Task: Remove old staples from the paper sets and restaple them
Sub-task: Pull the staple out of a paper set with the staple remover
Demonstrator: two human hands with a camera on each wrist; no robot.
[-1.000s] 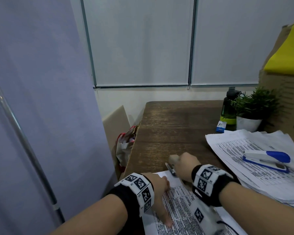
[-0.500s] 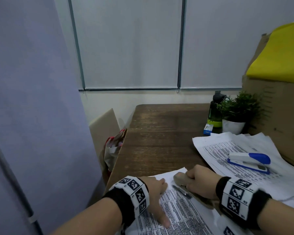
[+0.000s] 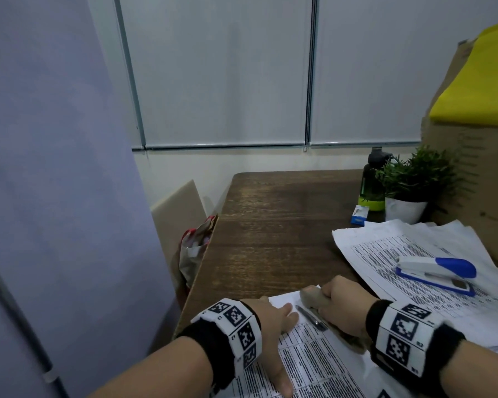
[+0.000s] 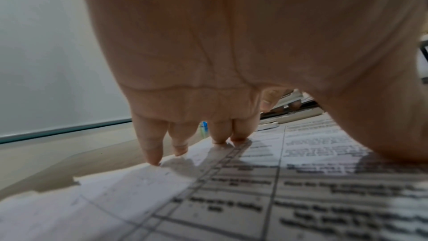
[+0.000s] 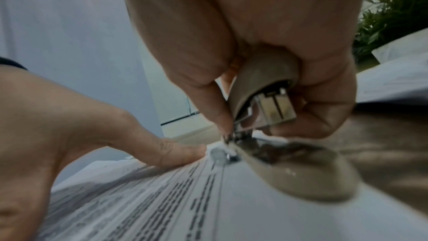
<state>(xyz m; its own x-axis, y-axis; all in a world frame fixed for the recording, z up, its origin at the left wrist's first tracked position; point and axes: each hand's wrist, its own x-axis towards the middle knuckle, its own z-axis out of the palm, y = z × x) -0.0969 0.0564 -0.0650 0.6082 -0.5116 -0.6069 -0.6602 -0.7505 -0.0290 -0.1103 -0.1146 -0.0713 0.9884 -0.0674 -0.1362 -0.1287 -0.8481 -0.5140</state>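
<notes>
Worktop [image 3: 270,225] of dark wood carries, at its right, a loose paper stack [image 3: 385,248] with a blue-and-white stapler [image 3: 436,272] lying on top; behind the stack stand a potted plant [image 3: 411,191] and a dark bottle [image 3: 371,182]. Paper set [image 3: 322,366] with printed tables lies at the near edge; left hand [image 3: 273,326] rests on it, fingers straight and fingertips [image 4: 154,158] pressing near the top corner. Right hand [image 3: 342,305] is curled tight around a beige stapler [image 5: 261,87], whose metal nose meets that corner just beside the left thumb.
</notes>
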